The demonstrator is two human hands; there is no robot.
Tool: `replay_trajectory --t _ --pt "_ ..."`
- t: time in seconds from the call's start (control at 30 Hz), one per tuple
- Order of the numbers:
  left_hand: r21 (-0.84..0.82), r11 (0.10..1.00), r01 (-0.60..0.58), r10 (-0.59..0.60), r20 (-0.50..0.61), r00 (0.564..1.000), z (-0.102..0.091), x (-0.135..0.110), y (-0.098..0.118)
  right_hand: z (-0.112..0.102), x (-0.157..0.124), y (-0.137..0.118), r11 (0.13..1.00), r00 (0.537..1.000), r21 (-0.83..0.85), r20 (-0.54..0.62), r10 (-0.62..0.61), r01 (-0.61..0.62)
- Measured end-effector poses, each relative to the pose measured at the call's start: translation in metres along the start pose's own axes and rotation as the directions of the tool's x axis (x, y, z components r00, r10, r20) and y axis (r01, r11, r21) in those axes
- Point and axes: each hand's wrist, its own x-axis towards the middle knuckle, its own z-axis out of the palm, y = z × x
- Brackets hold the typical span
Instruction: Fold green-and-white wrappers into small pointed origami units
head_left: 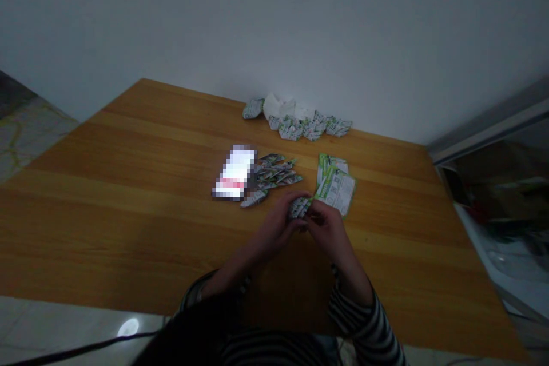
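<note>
My left hand (278, 223) and my right hand (328, 229) meet above the near middle of the wooden table (128, 194), both pinching a folded piece of green-and-white printed paper (299, 207). Just beyond my right hand lies a loose stack of green-edged printed leaflets (335, 186). Left of my hands is a heap of similar folded paper pieces (274, 171), with a single piece (254, 198) lying apart. A phone with a bright, blurred screen (234, 172) lies beside the heap. My fingers hide part of the held piece.
Along the far edge, a row of folded paper pieces (319, 127) lies against the white wall (274, 23), beside crumpled white paper (281, 107). The table's right edge drops beside a white surface (510, 263) and cluttered shelving. A dark cable (81, 349) crosses the floor at lower left.
</note>
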Motion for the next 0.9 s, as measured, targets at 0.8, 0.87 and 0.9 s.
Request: replay_trajectory --t 0.8,0.87,0.9 --pt "-0.557 0.831 0.003 -0.425 -0.630 0.650 -0.019 0.011 -0.016 -0.012 0.081 0.005 0.545 0.935 -0.764 0.231 -0.268 0.345" --pt "-0.556 0.831 0.009 -0.425 -0.625 0.655 -0.017 0.010 -0.016 -0.004 0.086 0.009 0.426 0.930 -0.829 0.289 -0.228 0.362" --pt "-0.552 0.834 0.012 -0.421 -0.622 0.660 -0.017 0.010 -0.016 0.000 0.088 0.011 0.385 0.930 -0.848 0.307 -0.202 0.363"
